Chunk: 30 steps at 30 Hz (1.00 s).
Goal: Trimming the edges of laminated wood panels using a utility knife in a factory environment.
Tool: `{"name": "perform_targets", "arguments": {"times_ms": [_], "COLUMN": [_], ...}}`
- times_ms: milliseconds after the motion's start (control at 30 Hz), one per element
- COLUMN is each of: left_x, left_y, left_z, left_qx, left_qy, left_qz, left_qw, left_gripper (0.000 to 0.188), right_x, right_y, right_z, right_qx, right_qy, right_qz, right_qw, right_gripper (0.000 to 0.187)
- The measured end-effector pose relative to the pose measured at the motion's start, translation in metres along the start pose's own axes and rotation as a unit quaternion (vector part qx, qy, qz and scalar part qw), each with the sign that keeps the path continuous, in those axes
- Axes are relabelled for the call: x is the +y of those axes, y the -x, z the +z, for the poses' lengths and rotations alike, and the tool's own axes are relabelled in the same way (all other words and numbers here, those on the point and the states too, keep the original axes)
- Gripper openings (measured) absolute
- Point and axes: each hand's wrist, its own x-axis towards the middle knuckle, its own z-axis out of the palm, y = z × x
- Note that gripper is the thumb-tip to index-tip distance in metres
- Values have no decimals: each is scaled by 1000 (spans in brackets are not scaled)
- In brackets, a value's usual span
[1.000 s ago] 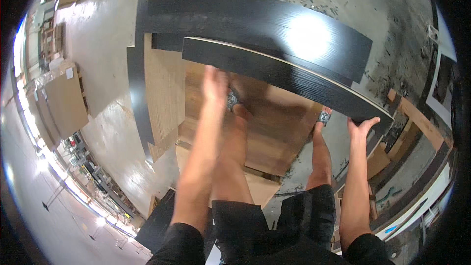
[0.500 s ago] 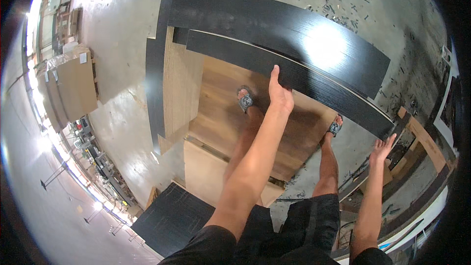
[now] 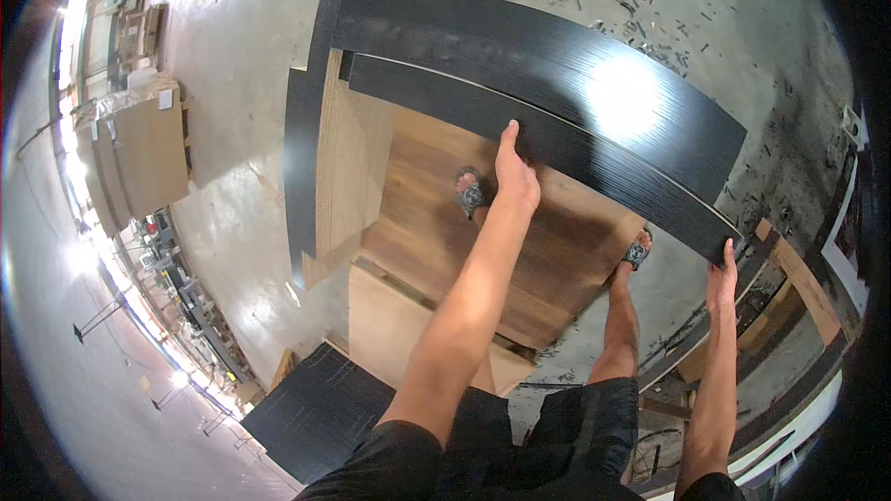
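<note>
A narrow black wood-grain board [image 3: 436, 95] lies along the near edge of a wider black top panel [image 3: 483, 28], with a thin light line between them. My left hand [image 3: 516, 174] is closed on the board's near edge, thumb on top and the other fingers hidden below. At its right end, my right hand [image 3: 722, 280] presses against the board, fingertips upward. The board's left end lies close to a light wood side panel [image 3: 353, 158], which has a black outer strip [image 3: 299, 167]. Between my feet is a brown wood panel [image 3: 427, 213].
Stacked cardboard boxes [image 3: 139, 158] stand at the left. A black panel [image 3: 320, 413] and a beige panel [image 3: 390, 315] lie near my legs. A wooden frame [image 3: 803, 288] is at the right. Dark scraps [image 3: 640, 32] litter the concrete floor beyond the furniture.
The narrow board has slid left, narrowing the gap at the side panel. My left hand moved slightly left with it; my right hand shifted onto the board's end.
</note>
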Motion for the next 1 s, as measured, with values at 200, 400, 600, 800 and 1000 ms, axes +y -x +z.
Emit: {"name": "perform_targets", "arguments": {"times_ms": [200,400,600,800,1000], "left_x": [30,64,91,161,344], "left_y": [-13,-31,-34,-38,-121], "left_z": [-7,-30,-62,-77,-124], "left_qx": [78,94,12,148,213], "left_qy": [-58,-94,-151,-449,-596], "left_qz": [13,61,116,250,415], "left_qw": [995,989,982,845,654], "left_gripper": [54,50,45,88,96], "right_x": [4,3,12,2,3], "right_y": [1,10,6,19,20], "right_z": [26,71,90,97,108], "right_qx": [-26,-45,-57,-27,-18], "right_qy": [13,10,-19,-43,-97], "right_qz": [-10,-8,-22,-20,14], "right_qw": [1000,999,998,999,995], "right_gripper": [95,90,83,84,83]}}
